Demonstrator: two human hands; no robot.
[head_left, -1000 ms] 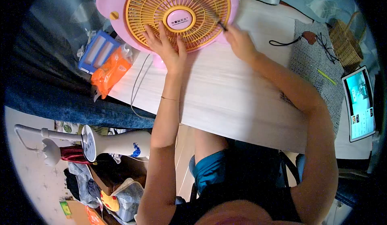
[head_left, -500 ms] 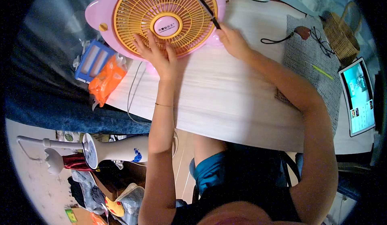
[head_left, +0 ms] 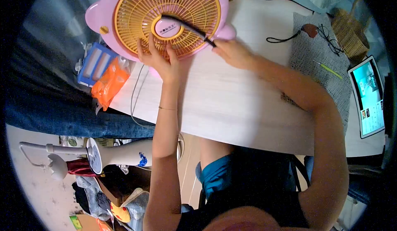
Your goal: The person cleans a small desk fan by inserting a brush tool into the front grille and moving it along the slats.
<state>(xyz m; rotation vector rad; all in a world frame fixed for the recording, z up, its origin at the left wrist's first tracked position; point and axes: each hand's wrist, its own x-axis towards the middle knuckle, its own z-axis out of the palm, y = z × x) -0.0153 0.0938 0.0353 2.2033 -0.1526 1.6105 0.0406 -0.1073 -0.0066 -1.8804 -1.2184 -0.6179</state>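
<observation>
A pink fan (head_left: 106, 45) with a yellow-orange round grille (head_left: 136, 22) is at the top of the head view, its pink centre badge showing. My left hand (head_left: 160, 63) rests at the grille's lower edge, fingers spread and touching the bars. In my right hand (head_left: 235, 53) is the handle of a slim black brush (head_left: 186, 25). The brush lies slantwise across the grille, its far end at the centre badge. My right fingers are wrapped round the handle end.
White table (head_left: 223, 102); grey woven mat (head_left: 308, 59) with glasses (head_left: 331, 40), a dark red strapped item (head_left: 309, 30) and a yellow-green pen-like tool (head_left: 331, 71). Wicker basket (head_left: 349, 34) and tablet (head_left: 368, 96) right. Orange bag (head_left: 109, 82), blue-framed box (head_left: 96, 63) and cable (head_left: 133, 96) left.
The brush has swung left and down, from the grille's upper right to across its centre. My right hand has shifted slightly down and left. My left hand stays on the grille.
</observation>
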